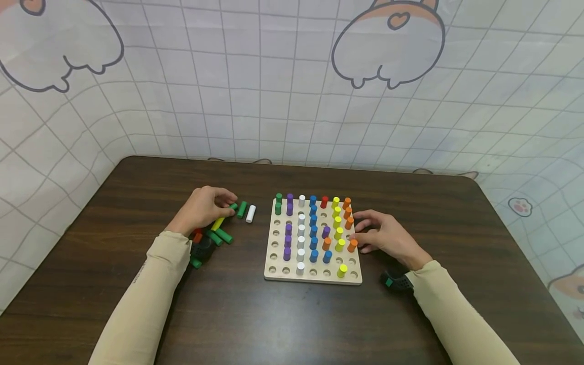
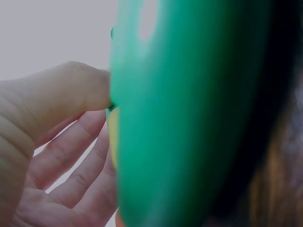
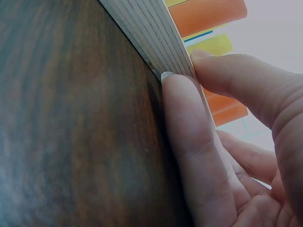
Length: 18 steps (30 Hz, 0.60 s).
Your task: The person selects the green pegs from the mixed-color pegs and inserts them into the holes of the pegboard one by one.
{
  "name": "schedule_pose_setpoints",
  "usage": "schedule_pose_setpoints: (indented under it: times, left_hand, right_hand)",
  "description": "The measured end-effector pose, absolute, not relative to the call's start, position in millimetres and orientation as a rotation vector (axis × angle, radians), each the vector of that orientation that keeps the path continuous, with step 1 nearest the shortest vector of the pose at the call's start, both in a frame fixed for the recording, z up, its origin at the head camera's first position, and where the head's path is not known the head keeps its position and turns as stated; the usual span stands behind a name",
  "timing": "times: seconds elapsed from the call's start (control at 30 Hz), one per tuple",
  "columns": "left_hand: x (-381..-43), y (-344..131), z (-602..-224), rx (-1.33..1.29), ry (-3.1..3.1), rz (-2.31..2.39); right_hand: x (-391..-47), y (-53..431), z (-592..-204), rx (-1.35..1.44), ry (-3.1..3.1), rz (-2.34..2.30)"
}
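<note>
My left hand pinches a green peg between thumb and fingertips, over a small pile at the table's left. Beneath that hand lie a yellow peg, a red peg and several green pegs. In the left wrist view a blurred green peg close to the lens hides most of the pinch. A wooden pegboard lies flat at the centre, with columns of coloured pegs standing in it. My right hand grips its right edge, thumb on top and a finger along the side.
A loose green peg and a white peg lie between the pile and the board. Bare holes show at the board's front and left. The dark wooden table meets a grid-patterned cloth behind.
</note>
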<state>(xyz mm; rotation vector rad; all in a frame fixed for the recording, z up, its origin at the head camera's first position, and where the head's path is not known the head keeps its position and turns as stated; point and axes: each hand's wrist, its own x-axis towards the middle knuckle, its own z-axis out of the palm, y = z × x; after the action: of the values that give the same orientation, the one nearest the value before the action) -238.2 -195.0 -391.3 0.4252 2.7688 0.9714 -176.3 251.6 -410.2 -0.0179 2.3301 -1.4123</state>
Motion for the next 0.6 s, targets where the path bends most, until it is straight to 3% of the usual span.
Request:
schedule_pose_setpoints:
  times: [0.6]
  left_hand:
    - [-236.6, -200.5, -387.0, 0.387, 2.782, 1.033]
  right_hand:
    - [-176.0, 250.9, -411.9, -0.030, 2.336, -1.412]
